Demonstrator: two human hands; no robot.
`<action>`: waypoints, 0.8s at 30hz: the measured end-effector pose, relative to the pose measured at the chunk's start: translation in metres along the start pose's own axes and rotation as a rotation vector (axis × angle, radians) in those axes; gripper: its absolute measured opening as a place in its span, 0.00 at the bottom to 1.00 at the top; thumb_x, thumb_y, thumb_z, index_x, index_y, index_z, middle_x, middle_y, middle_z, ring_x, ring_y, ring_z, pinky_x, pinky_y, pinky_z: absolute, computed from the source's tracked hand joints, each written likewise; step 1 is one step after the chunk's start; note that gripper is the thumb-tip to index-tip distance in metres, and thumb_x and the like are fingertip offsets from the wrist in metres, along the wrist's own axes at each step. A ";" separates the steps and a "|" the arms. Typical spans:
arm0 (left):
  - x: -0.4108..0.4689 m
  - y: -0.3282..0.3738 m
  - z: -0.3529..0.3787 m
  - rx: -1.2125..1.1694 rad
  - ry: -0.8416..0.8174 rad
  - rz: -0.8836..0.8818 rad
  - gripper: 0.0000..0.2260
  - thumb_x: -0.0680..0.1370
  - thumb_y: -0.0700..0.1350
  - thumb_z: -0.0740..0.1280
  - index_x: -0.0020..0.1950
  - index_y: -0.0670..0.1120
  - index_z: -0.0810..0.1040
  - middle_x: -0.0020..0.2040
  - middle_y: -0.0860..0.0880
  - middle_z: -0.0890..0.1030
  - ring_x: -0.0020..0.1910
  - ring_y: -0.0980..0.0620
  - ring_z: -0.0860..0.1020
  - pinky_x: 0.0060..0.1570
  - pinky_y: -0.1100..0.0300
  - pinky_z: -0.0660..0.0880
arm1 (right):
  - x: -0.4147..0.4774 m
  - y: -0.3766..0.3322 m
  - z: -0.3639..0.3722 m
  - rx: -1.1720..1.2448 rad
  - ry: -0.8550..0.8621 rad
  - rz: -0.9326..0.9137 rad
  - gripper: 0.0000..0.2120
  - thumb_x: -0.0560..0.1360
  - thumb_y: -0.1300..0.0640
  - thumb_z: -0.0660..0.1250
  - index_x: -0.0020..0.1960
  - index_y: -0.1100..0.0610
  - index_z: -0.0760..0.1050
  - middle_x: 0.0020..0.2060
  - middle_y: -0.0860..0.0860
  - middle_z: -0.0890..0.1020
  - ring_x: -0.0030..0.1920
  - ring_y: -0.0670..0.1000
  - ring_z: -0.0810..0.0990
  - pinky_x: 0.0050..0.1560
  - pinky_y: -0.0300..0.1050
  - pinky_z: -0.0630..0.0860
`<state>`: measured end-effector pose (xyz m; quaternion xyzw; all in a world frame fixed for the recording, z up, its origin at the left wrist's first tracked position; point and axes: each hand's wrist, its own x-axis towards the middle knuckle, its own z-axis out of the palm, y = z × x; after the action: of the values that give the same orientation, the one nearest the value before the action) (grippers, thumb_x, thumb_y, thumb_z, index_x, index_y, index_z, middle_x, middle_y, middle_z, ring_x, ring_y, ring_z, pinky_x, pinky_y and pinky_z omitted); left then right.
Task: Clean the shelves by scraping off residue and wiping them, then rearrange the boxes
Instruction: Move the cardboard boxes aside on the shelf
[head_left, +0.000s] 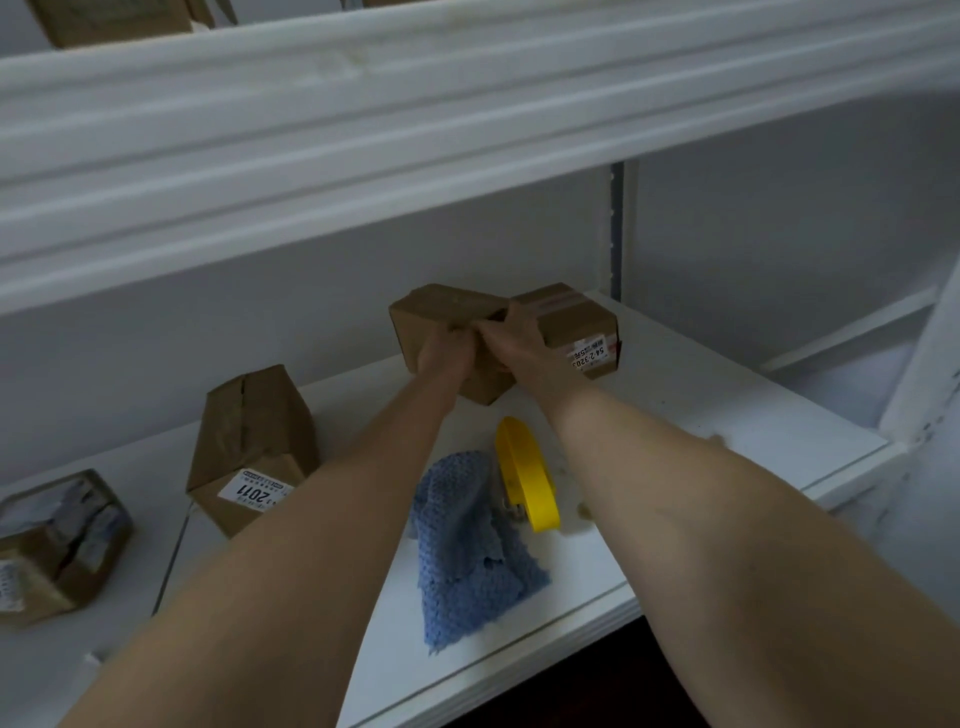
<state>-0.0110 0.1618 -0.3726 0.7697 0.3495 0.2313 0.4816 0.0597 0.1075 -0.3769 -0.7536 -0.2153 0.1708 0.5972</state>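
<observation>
**A:** Where are the hands?

**B:** Both are behind the scraper (527, 475), far back on the shelf (727, 415). The left hand (441, 356) grips the plain box (441, 309), fingers curled round its near face. The right hand (519, 343) touches the left one. Its fingers curl over that same box's edge, with the thumb in the seam where it meets the labelled box (576, 317).

**A:** How does the plain box sit?

**B:** It is tilted, one corner pointing down toward the scraper. I cannot tell whether that corner rests on the shelf. The labelled box sits beside it, behind and right of the scraper, white sticker facing front.

**A:** And the scraper itself?

**B:** It is yellow and lies flat between the two forearms. The blue cloth (467, 545) lies crumpled just left of it, touching its edge and reaching toward the shelf's front lip.

**A:** Any other boxes?

**B:** Two more. The 2011 box (249, 441) stands well left of the scraper, leaning a little. The taped box (57, 540) is farther left still, by the frame edge. Above the scraper, an upper shelf (415, 130) carries another box (114, 21), mostly cut off.
</observation>
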 end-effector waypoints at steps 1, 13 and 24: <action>0.001 -0.001 0.001 -0.004 0.009 0.014 0.08 0.80 0.46 0.58 0.42 0.55 0.71 0.53 0.44 0.78 0.56 0.43 0.77 0.59 0.46 0.75 | 0.001 0.001 -0.001 -0.028 0.039 -0.029 0.28 0.72 0.52 0.66 0.69 0.59 0.66 0.64 0.58 0.70 0.60 0.58 0.74 0.62 0.53 0.73; 0.002 -0.002 -0.011 -0.011 0.069 -0.032 0.28 0.79 0.47 0.64 0.77 0.48 0.56 0.68 0.44 0.71 0.61 0.44 0.74 0.57 0.52 0.75 | 0.016 -0.010 -0.007 0.015 -0.033 0.036 0.46 0.71 0.45 0.67 0.79 0.56 0.44 0.75 0.55 0.57 0.71 0.58 0.65 0.66 0.57 0.70; 0.005 -0.002 -0.005 0.024 0.014 -0.018 0.16 0.81 0.46 0.56 0.68 0.46 0.68 0.59 0.42 0.78 0.54 0.43 0.77 0.51 0.51 0.77 | 0.016 -0.002 -0.002 -0.104 0.035 -0.024 0.31 0.72 0.46 0.66 0.69 0.61 0.66 0.64 0.58 0.73 0.63 0.59 0.73 0.61 0.51 0.73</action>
<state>-0.0117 0.1694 -0.3721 0.7706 0.3626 0.2281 0.4719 0.0739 0.1144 -0.3739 -0.7838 -0.2221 0.1390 0.5630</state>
